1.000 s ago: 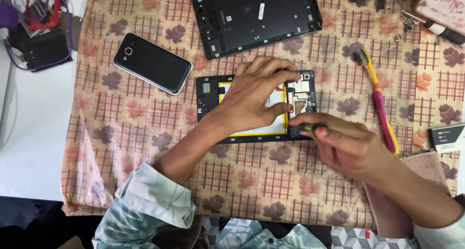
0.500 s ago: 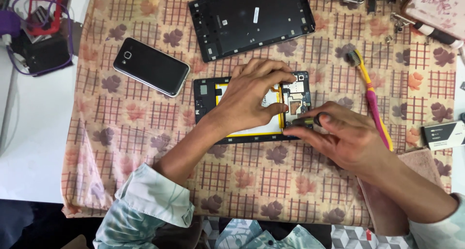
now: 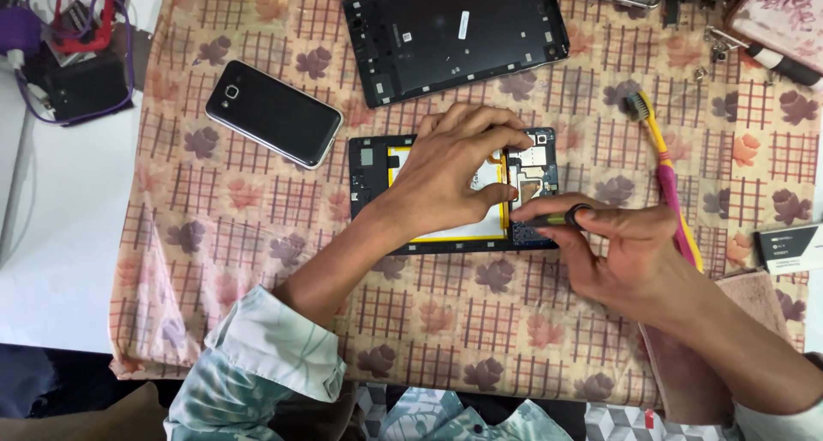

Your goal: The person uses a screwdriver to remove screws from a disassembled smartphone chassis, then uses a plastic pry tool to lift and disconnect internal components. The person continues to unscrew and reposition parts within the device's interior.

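The left hand (image 3: pixel 450 171) stays spread flat over the opened tablet (image 3: pixel 454 192), palm on the yellow-edged battery and fingers pressing it down onto the cloth-covered surface (image 3: pixel 257 235); it grips nothing, only pins. The right hand (image 3: pixel 621 252) has barely shifted since a second ago; it still pinches a small dark-handled tool (image 3: pixel 557 220) between thumb and fingertips, its tip at the circuit board on the tablet's right end, though the tip itself is hidden. So the work reads as steady fine work at one spot rather than a new step. The removed back cover (image 3: pixel 454 34) lies above; a phone (image 3: pixel 273 114) lies to the left, a toothbrush (image 3: pixel 664 171) to the right.
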